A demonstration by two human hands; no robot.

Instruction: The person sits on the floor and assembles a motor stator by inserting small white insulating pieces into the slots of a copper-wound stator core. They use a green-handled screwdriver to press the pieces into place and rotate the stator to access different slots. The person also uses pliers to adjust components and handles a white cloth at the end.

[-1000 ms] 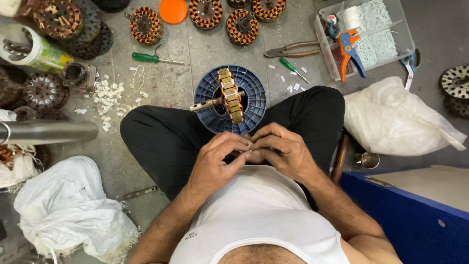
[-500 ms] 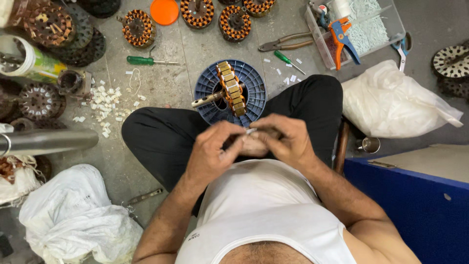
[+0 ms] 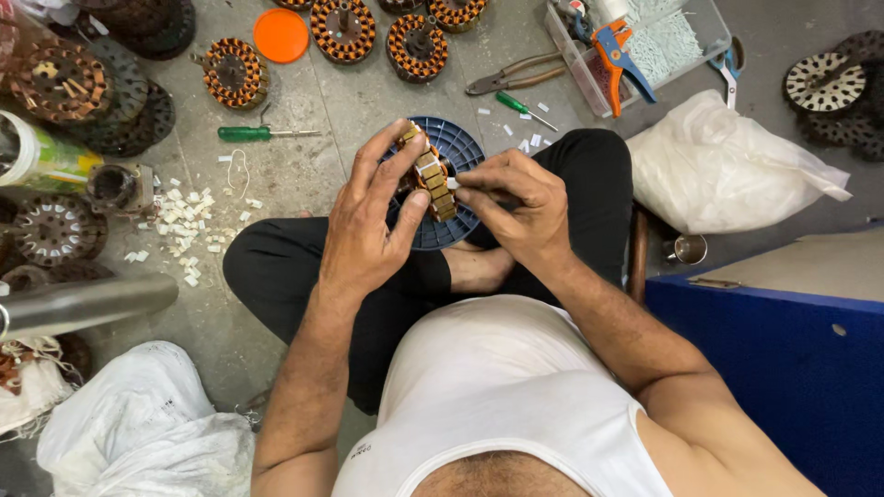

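Concrete floor (image 3: 313,175) under left hand (image 3: 368,230) and right hand (image 3: 516,207), both pinching wound stator (image 3: 431,179).

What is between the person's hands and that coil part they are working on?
Nothing visible. The left hand already grips the copper-wound stator, fingers wrapped round it, and the right hand touches its edge with a small white slip pinched at its fingertips.
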